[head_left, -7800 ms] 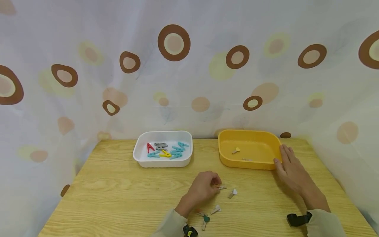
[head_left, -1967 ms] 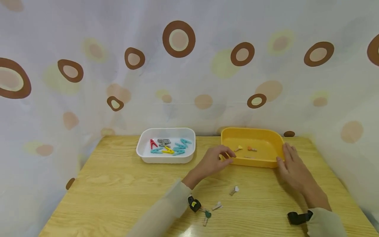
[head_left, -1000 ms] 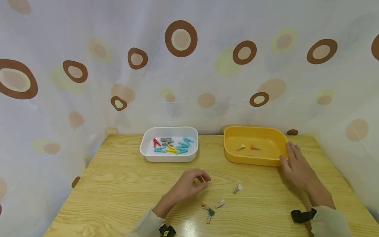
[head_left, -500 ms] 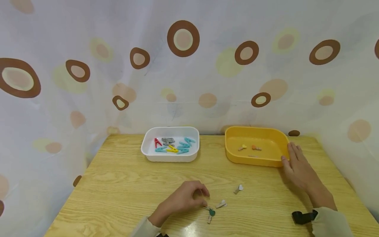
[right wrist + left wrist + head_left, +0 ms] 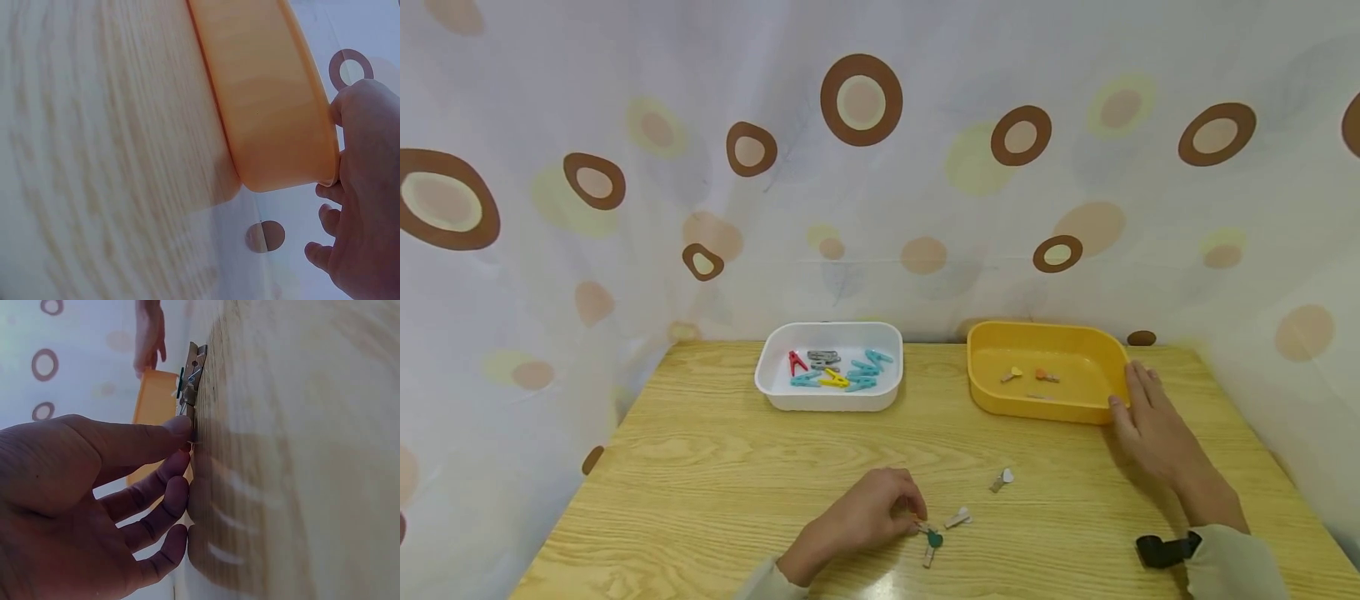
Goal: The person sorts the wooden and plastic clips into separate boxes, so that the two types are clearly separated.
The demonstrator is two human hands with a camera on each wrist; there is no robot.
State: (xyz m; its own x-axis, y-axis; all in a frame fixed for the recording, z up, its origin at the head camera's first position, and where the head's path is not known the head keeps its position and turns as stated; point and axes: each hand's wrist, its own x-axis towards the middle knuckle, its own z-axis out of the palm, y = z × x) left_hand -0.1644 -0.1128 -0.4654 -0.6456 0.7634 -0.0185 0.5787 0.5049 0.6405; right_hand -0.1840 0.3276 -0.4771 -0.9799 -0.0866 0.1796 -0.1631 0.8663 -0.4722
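Observation:
My left hand (image 5: 867, 512) pinches a small wooden clothespin (image 5: 922, 527) with an orange ornament, low at the tabletop. In the left wrist view, thumb and forefinger close on its end, partly hiding it. Right beside it lies a clothespin with a green heart (image 5: 934, 540). Two with white hearts lie to the right, one near (image 5: 958, 518) and one farther off (image 5: 1002, 480). My right hand (image 5: 1161, 437) rests against the right end of the yellow tray (image 5: 1052, 412), fingers extended along its side and thumb at the front corner. Inside are a yellow-heart clothespin (image 5: 1011, 375), an orange one (image 5: 1047, 377) and another, barely visible.
A white tray (image 5: 829, 402) stands at the back left of the wooden table (image 5: 715, 483). It holds several blue clips (image 5: 861, 382), grey clips (image 5: 824, 357), a red clip (image 5: 796, 363) and a yellow clip (image 5: 835, 379). A patterned curtain (image 5: 925, 192) hangs behind the table.
An orange-ornament clothespin went from the table into the yellow tray. My left hand then came back toward the near clothespins and took hold of another. My right hand stayed at the tray.

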